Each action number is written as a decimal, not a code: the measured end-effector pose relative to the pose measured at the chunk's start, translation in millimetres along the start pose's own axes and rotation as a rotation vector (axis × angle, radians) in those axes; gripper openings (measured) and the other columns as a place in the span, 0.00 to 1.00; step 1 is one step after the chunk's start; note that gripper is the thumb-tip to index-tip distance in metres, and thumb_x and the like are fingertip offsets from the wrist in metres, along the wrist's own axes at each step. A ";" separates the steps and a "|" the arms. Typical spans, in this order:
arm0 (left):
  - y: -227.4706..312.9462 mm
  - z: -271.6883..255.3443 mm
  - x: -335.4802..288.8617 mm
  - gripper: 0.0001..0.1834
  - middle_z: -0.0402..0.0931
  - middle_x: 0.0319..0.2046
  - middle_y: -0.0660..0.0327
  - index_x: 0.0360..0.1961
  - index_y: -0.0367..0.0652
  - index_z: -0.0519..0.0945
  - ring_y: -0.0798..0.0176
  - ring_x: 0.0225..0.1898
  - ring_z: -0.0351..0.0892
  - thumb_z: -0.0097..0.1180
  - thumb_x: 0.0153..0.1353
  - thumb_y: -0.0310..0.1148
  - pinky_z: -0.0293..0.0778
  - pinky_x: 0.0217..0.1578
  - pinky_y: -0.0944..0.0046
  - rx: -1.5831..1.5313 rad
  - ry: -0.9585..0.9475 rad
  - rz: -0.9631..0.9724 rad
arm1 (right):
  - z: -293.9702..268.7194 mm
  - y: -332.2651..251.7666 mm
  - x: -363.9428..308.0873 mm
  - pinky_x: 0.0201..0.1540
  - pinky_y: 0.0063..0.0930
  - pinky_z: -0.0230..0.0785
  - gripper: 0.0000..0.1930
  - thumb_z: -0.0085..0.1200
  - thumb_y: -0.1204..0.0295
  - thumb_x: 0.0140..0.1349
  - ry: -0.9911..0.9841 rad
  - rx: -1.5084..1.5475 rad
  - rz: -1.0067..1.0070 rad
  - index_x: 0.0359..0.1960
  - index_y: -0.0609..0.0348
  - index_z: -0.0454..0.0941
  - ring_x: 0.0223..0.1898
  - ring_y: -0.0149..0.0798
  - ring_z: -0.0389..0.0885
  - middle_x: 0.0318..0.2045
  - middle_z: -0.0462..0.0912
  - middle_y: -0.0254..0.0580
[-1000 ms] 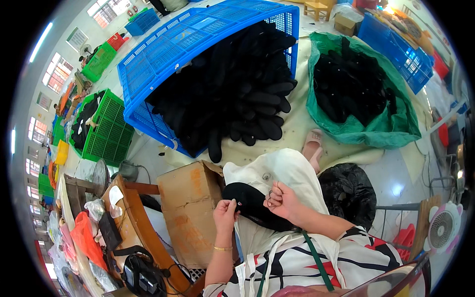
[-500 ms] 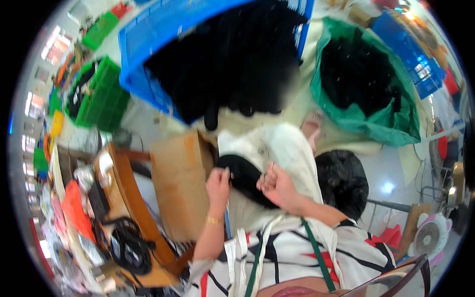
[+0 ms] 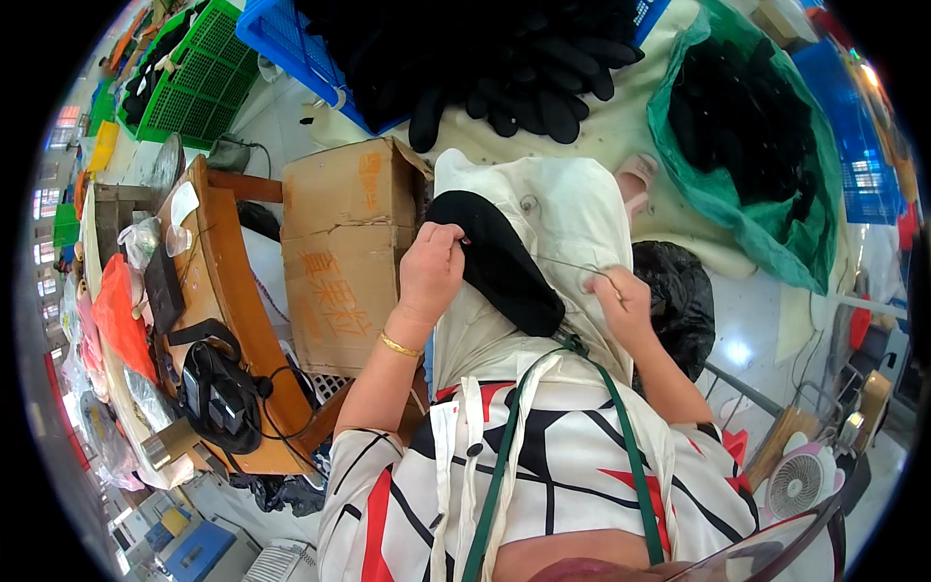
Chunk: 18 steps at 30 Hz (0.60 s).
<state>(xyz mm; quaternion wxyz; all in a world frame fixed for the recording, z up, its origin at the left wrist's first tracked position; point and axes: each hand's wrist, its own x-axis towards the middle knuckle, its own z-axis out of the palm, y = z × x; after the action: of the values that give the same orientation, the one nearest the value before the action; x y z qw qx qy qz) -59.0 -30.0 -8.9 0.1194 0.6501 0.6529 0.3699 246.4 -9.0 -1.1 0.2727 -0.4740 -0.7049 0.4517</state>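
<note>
A long black fabric piece with rounded ends, shaped like a sock, lies slantwise across the pale cloth over my lap. My left hand is closed, pinching the left edge of the sock near its upper end. My right hand is closed off to the right, apart from the sock. Between its fingers is a thin wire-like strand that stretches to the sock. Whether the strand is thread or a thin metal tool, I cannot tell.
Ahead stands a blue crate heaped with similar black pieces. A green sack of black items is at the far right. To my left are a cardboard box and a wooden table; a black plastic bag sits right.
My right hand has moved right, away from the sock, with the strand now stretched between them. My left hand still pinches the sock. The view has shifted, with the lap higher in the picture.
</note>
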 end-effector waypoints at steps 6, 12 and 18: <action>23.2 -14.6 21.0 0.18 0.76 0.29 0.53 0.31 0.38 0.75 0.47 0.29 0.79 0.60 0.59 0.45 0.75 0.30 0.56 0.065 -0.240 -0.232 | -33.4 78.1 -23.0 0.36 0.20 0.69 0.10 0.48 0.69 0.70 0.350 0.424 0.406 0.40 0.63 0.78 0.28 0.25 0.75 0.26 0.78 0.31; 40.4 0.1 41.1 0.25 0.78 0.27 0.50 0.29 0.37 0.76 0.44 0.30 0.81 0.57 0.58 0.54 0.76 0.31 0.50 0.514 -0.343 -0.292 | -10.7 28.5 25.8 0.42 0.23 0.74 0.09 0.50 0.70 0.69 0.299 0.578 0.289 0.44 0.63 0.75 0.34 0.28 0.80 0.30 0.81 0.36; 9.6 5.9 25.5 0.20 0.78 0.23 0.48 0.26 0.34 0.77 0.46 0.26 0.79 0.60 0.56 0.45 0.74 0.30 0.53 0.165 -0.140 -0.401 | 40.4 -28.6 73.3 0.25 0.19 0.69 0.07 0.51 0.68 0.69 -0.210 0.584 0.383 0.39 0.57 0.75 0.21 0.25 0.75 0.22 0.77 0.33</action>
<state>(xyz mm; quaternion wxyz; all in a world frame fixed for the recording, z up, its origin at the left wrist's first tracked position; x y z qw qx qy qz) -51.2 -5.3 1.4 0.1821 0.5387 0.7873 0.2382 172.1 38.7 3.4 0.2330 -0.4505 -0.4687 0.7232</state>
